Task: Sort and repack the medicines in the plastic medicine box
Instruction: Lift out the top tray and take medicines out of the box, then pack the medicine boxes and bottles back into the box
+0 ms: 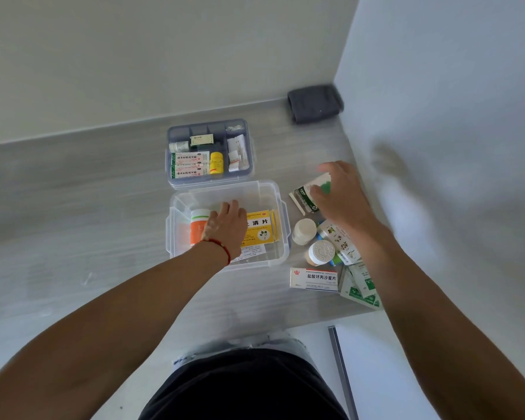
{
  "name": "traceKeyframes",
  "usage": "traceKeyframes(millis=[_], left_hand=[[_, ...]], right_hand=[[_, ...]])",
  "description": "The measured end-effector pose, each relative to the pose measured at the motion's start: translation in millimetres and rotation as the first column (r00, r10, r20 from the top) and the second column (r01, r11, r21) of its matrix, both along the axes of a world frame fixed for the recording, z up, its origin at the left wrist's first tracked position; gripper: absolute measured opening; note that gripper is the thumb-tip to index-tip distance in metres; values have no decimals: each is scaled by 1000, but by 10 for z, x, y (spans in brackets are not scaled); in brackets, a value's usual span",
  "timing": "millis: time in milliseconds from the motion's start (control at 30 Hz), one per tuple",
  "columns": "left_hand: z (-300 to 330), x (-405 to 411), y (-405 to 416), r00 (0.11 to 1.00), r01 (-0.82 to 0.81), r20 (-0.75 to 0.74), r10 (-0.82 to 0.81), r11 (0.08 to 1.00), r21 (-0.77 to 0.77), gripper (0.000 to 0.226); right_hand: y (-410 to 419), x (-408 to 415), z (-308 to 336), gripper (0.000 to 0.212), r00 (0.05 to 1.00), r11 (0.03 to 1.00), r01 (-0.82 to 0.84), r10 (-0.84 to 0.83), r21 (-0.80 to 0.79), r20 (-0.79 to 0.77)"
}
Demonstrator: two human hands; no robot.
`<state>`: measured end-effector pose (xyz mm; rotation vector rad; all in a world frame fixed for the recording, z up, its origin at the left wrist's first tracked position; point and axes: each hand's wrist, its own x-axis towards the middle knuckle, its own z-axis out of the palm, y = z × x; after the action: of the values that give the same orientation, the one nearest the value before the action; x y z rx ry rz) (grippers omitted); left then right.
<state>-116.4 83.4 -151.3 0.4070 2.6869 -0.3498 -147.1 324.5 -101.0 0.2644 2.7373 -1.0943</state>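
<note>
Landmark for this entry: the clear plastic medicine box [176, 213], open on the grey floor in front of the person. Inside it I see a yellow carton [259, 230] lying flat and an orange-and-white bottle [198, 227] on its side at the left wall. The left hand [225, 227] is inside the box, fingers fairly straight and resting across the bottle and the carton; it seems to hold nothing, though the fingertips are partly hidden. The right hand [340, 194] is just right of the box, above the floor, gripping a green-and-white carton [308, 194] whose end flap hangs open. The divided tray [208, 151] sits just beyond the box, already holding small cartons and a yellow bottle. The loose pile right of the box: two white-capped bottles [304, 231], a white-and-red carton [314, 278], and green sachets [361, 291]. Risks, as I judge them: the open flap could shed its contents in transit over the box wall; the right forearm passes directly over the upright bottles and could topple them; the carton may land on the left hand; and the bottle lying on its side may roll once released.
</note>
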Motion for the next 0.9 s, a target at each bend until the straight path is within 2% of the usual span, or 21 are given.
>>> traceKeyframes(millis=[133,233,333,433,533,600,700,900], left_hand=[[144,20,-22,1000,-18,1,18,999,43,68],[419,91,-110,998,-13,-63,17,998,66,70],[780,219,-269,991,-18,-131,41,985,171,76],[1114,410,-496,972,-48,-200,125,935,351,81],[1340,591,-743,934,-153,-181,307,804,575,82],[1423,674,-903,913,-198,-151,378,737,646,81],[1453,808,-1199,901,-207,-150,408,707,676,81],[1404,1169,-2049,880,-237,-130,456,661,712,94]], right_hand=[[-49,172,181,41,998,1000,-1,0,-18,-55],[-112,236,359,31,987,994,-86,76,-68,-145],[-252,262,542,22,937,971,-233,208,-57,-281],[-481,263,688,19,862,932,-361,338,11,-377],[-772,294,788,21,868,908,-419,407,19,-284],[-984,329,819,24,885,889,-448,426,-92,-190],[-1338,428,841,23,900,840,-431,429,-331,-84],[-2240,740,730,15,932,804,-262,354,-534,76]])
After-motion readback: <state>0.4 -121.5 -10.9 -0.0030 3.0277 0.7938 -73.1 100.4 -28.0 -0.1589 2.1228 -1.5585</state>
